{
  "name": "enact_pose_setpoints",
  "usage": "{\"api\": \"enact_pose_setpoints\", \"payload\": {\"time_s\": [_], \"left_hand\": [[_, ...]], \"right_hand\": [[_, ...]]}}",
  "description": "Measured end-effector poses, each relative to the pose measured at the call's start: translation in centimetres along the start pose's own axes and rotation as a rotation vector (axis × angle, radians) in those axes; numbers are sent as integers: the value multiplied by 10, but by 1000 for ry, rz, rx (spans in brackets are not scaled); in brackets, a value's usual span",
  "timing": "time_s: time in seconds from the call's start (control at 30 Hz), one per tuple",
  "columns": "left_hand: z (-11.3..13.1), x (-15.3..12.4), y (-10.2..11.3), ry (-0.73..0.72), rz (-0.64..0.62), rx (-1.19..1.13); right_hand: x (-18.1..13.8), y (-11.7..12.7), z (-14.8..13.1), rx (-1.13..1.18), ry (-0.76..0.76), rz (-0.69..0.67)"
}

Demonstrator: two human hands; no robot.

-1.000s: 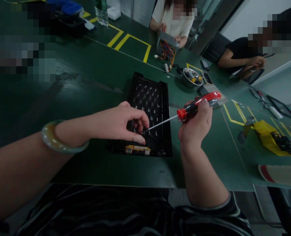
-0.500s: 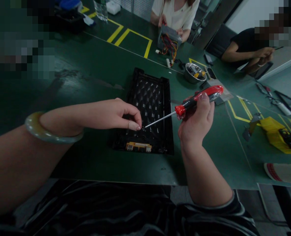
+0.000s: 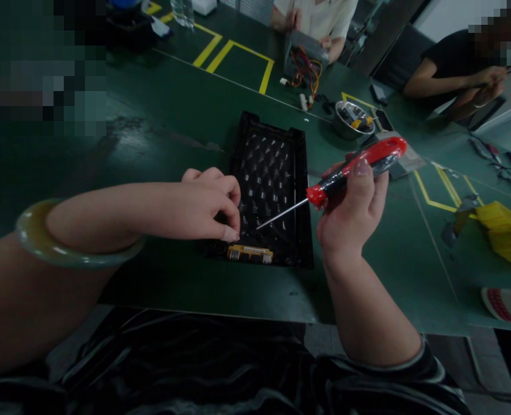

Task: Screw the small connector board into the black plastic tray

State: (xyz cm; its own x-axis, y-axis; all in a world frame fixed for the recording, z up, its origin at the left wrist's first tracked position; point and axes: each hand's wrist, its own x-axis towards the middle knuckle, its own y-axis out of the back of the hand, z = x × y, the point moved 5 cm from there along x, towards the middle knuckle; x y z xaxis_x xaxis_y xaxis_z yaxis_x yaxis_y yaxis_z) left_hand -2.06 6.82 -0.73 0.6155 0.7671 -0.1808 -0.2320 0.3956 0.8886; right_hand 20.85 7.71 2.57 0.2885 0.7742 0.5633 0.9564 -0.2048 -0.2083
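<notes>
Over the black diamond-patterned panel (image 3: 266,164), the left hand (image 3: 186,207) is pinched together, any contents hidden; right of the panel, a glossy red-and-black screwdriver (image 3: 378,153) is gripped by the right hand (image 3: 352,222).

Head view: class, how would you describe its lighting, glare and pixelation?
Head view: dim light overall; head view: the black panel dark but for small bright glints, a pale sheen on the green table; head view: coarse pixel blocks over the upper-left and upper-right corners.
</notes>
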Motion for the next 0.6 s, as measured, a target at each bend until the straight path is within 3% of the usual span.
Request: {"api": "enact_pose_setpoints", "payload": {"time_s": [0.6], "left_hand": [[6, -4, -7, 19, 16, -9]], "right_hand": [[-1, -3, 1, 39, 15, -25]]}}
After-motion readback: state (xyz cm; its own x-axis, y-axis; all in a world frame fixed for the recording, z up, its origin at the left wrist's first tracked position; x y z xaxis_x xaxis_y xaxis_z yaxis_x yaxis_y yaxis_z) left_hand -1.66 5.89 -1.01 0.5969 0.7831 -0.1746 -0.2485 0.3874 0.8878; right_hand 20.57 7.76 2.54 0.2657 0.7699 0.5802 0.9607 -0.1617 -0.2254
